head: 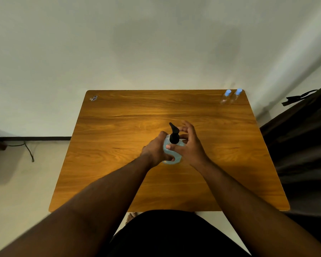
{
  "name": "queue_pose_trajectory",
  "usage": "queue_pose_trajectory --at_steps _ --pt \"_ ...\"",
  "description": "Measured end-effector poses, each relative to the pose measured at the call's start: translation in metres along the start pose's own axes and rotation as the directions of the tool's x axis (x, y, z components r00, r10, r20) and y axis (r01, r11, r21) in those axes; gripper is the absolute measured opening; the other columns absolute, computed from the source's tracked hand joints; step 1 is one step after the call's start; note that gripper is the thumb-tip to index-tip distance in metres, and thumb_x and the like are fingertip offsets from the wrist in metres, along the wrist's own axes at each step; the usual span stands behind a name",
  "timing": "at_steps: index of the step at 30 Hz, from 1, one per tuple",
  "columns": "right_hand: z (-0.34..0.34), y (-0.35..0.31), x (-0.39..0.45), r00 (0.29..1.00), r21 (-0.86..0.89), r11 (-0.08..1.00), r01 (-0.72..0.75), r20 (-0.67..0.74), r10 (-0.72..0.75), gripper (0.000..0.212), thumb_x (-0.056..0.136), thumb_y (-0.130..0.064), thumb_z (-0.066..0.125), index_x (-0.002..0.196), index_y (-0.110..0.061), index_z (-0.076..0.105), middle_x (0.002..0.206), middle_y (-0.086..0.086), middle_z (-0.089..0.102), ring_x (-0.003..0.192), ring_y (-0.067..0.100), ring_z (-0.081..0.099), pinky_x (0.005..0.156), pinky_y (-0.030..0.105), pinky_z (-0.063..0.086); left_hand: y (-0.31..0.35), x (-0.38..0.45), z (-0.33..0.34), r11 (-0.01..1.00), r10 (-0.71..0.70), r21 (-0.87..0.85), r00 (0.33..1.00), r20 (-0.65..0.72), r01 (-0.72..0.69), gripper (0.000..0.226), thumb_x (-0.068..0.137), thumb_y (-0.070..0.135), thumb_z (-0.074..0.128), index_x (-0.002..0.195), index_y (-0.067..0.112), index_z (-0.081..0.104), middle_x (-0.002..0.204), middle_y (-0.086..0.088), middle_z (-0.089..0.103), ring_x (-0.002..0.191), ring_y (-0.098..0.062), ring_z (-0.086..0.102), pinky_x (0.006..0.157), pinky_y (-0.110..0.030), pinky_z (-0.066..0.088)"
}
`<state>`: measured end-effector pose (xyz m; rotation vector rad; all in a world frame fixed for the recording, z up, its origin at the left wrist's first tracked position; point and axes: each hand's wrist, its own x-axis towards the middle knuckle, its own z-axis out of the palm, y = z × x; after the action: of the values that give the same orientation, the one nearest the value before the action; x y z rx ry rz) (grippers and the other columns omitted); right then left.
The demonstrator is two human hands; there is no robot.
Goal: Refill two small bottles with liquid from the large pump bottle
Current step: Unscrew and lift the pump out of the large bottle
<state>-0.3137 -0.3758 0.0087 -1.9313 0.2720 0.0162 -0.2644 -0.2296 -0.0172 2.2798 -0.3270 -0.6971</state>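
The large pump bottle (171, 153), clear with pale blue liquid, stands upright at the middle of the wooden table (119, 164). Its black pump head (174, 135) points away from me. My left hand (157, 150) is wrapped around the bottle's left side. My right hand (188, 143) is at the pump collar, thumb and fingers curled around the black neck. Two small clear bottles with light blue caps, one (225, 97) beside the other (236, 96), stand at the far right corner, well away from both hands.
A small wrapper or sticker (93, 98) lies at the table's far left corner. A dark curtain (304, 136) hangs close along the right edge. A white wall is behind the table and a cable (29, 151) lies on the floor at left.
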Motion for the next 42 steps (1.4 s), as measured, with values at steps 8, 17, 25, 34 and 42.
queue_pose_trajectory --at_steps 8,17,25,34,42 --pt "0.0 -0.012 0.003 0.987 -0.184 0.974 0.13 -0.065 -0.144 0.039 0.075 -0.018 0.077 0.111 -0.016 0.063 0.107 -0.003 0.053 0.1 0.011 0.053 0.076 0.014 0.04 -0.001 0.0 0.0 1.0 -0.003 0.017 1.0 -0.009 0.003 0.078 0.056 0.033 0.086 0.111 0.042 0.032 0.103 0.007 0.063 0.095 -0.023 0.064 0.081 -0.054 0.053" --pt "-0.045 -0.086 0.006 0.98 -0.134 0.975 0.177 0.112 -0.162 0.033 0.079 -0.021 0.074 0.109 -0.031 0.065 0.093 -0.017 0.066 0.082 0.004 0.063 0.07 0.013 0.049 -0.002 0.001 0.001 1.0 0.011 -0.016 1.0 -0.005 -0.011 0.079 0.049 0.038 0.085 0.106 0.046 0.032 0.106 0.01 0.063 0.1 -0.022 0.062 0.086 -0.055 0.05" --pt "-0.05 -0.105 0.007 0.973 -0.124 0.966 0.226 -0.024 -0.231 0.026 0.082 -0.023 0.071 0.108 -0.023 0.066 0.098 -0.008 0.068 0.091 0.009 0.064 0.077 0.03 0.055 0.001 -0.001 -0.001 1.0 0.007 -0.008 1.0 -0.015 -0.007 0.079 0.054 0.031 0.088 0.108 0.043 0.033 0.107 0.009 0.062 0.101 -0.02 0.061 0.085 -0.052 0.053" --pt "-0.056 -0.117 0.004 0.94 -0.152 0.939 0.31 -0.102 -0.326 0.028 0.084 -0.023 0.069 0.111 -0.015 0.066 0.1 0.001 0.071 0.091 0.01 0.066 0.08 0.03 0.056 0.001 -0.001 -0.001 1.0 0.016 0.009 1.0 -0.021 -0.016 0.078 0.053 0.031 0.088 0.107 0.043 0.034 0.109 0.008 0.063 0.101 -0.021 0.061 0.085 -0.05 0.054" --pt "-0.059 -0.119 0.005 0.92 -0.184 0.923 0.338 -0.145 -0.366 0.027 0.083 -0.022 0.071 0.108 -0.012 0.067 0.098 0.001 0.069 0.09 0.012 0.066 0.078 0.03 0.057 0.0 0.0 -0.001 0.999 0.033 -0.003 0.999 -0.027 -0.033 0.077 0.055 0.028 0.089 0.108 0.041 0.035 0.108 0.008 0.062 0.101 -0.02 0.061 0.084 -0.049 0.055"
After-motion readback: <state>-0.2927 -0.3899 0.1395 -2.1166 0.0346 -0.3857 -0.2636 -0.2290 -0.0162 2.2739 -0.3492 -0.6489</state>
